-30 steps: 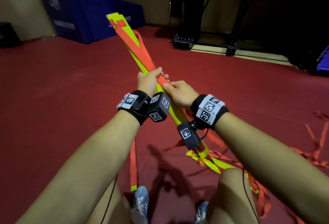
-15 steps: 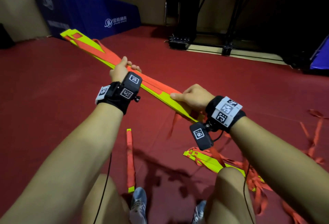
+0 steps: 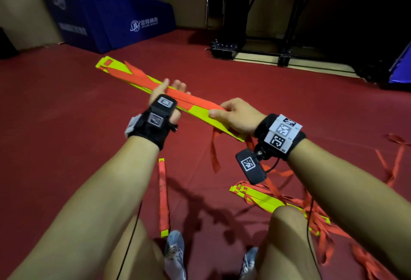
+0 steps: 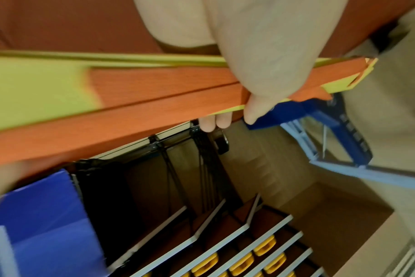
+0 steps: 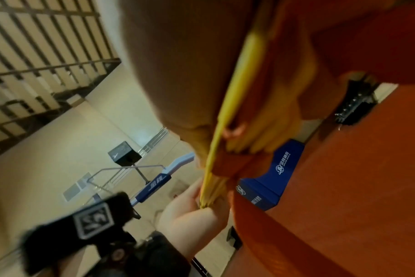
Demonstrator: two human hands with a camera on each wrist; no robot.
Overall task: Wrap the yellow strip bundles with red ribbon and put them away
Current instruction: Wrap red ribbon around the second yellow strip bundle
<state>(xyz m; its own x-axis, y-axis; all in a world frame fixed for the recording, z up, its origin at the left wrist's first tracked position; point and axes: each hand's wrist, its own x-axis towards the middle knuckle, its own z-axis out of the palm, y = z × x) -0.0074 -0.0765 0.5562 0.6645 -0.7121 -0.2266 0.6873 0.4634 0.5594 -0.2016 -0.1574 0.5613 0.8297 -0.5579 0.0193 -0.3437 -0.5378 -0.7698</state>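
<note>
Location: yellow strip bundle [image 3: 200,112] held level above the floor [image 3: 66,124], spanning both hands.
Left hand [image 3: 165,102]: closed round mid-length, thumb over, fingers under.
Right hand [image 3: 238,115]: pinching the near end, thumb on top.
Red ribbon [image 3: 191,99]: lying along the bundle, tail dangling.
Handling: judged light, thin, flexible; strips liable to fan or slide; best gripped across the full width.

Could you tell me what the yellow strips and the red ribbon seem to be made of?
Yellow strips: probably semi-rigid matte plastic; their unsupported far end stays straight. Red ribbon: likely soft woven fabric, matte; its loose end hangs limp.
</note>
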